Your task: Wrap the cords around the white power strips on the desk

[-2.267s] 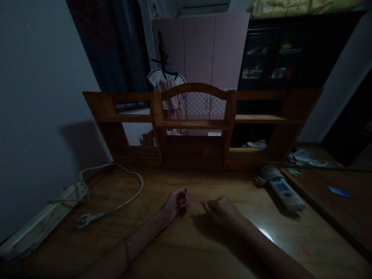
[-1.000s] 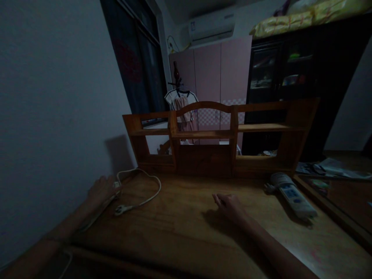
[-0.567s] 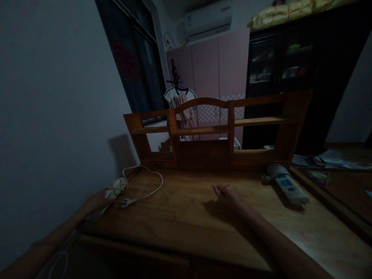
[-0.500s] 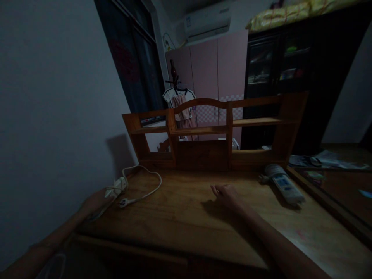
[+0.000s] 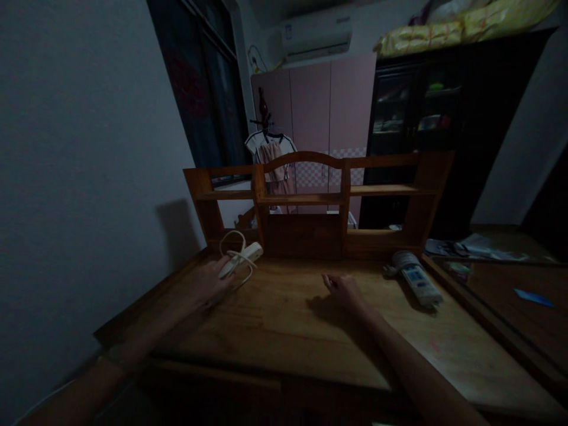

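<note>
My left hand (image 5: 210, 283) is closed around a white power strip (image 5: 242, 260), which tilts up above the left part of the wooden desk (image 5: 275, 319). The strip's white cord (image 5: 235, 234) loops around it. My right hand (image 5: 344, 290) is over the middle of the desk, its fingers curled in and nothing visible in them. To the right of it lies a second power strip (image 5: 419, 283), with its grey cord (image 5: 403, 259) coiled round one end.
A wooden shelf unit (image 5: 304, 199) stands along the desk's far edge. The wall (image 5: 102, 177) borders the left side. At the right, a raised wooden edge (image 5: 470, 313) separates the desk from a lower brown surface (image 5: 501, 307).
My left hand has carried the white power strip from beside the wall to the right and away from me, with its cord. My right hand has stayed nearly in place.
</note>
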`<control>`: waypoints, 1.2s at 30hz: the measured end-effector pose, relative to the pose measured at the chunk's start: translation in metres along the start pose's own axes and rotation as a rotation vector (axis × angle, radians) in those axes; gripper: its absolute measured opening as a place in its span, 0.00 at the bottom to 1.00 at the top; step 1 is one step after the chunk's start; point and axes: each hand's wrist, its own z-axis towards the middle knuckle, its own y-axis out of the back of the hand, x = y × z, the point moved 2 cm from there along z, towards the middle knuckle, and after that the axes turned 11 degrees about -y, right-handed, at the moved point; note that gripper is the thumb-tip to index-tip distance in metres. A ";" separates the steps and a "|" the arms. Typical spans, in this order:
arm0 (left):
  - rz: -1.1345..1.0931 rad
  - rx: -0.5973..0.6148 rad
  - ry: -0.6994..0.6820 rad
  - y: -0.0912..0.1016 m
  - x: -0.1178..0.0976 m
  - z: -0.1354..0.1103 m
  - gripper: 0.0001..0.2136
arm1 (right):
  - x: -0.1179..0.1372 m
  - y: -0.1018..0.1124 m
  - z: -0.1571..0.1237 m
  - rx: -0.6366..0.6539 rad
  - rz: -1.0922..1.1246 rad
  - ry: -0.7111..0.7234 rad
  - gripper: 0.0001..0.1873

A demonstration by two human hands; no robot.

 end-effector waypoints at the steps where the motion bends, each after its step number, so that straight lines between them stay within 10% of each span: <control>1: 0.019 -0.004 -0.076 0.002 -0.015 0.008 0.21 | 0.003 0.000 0.002 -0.006 0.006 -0.006 0.23; 4: 0.049 -0.134 -0.284 0.015 -0.058 0.030 0.22 | 0.023 -0.006 0.010 -0.013 0.042 0.003 0.21; 11: -0.068 -0.413 -0.732 0.090 -0.165 0.053 0.16 | 0.111 -0.037 0.041 0.281 0.418 -0.186 0.62; 17: -0.051 -0.489 -0.931 0.147 -0.219 0.047 0.20 | 0.158 -0.027 0.056 0.373 0.501 -0.208 0.20; 23: 0.000 -0.523 -0.954 0.163 -0.216 0.037 0.21 | 0.113 0.003 0.066 0.474 0.444 -0.184 0.14; 30: -0.043 -0.556 -0.761 0.135 -0.175 0.060 0.20 | 0.017 0.089 0.081 0.516 0.373 -0.140 0.21; 36: -0.139 -0.586 -0.629 0.095 -0.160 0.075 0.19 | 0.028 0.089 -0.013 0.635 0.197 0.054 0.23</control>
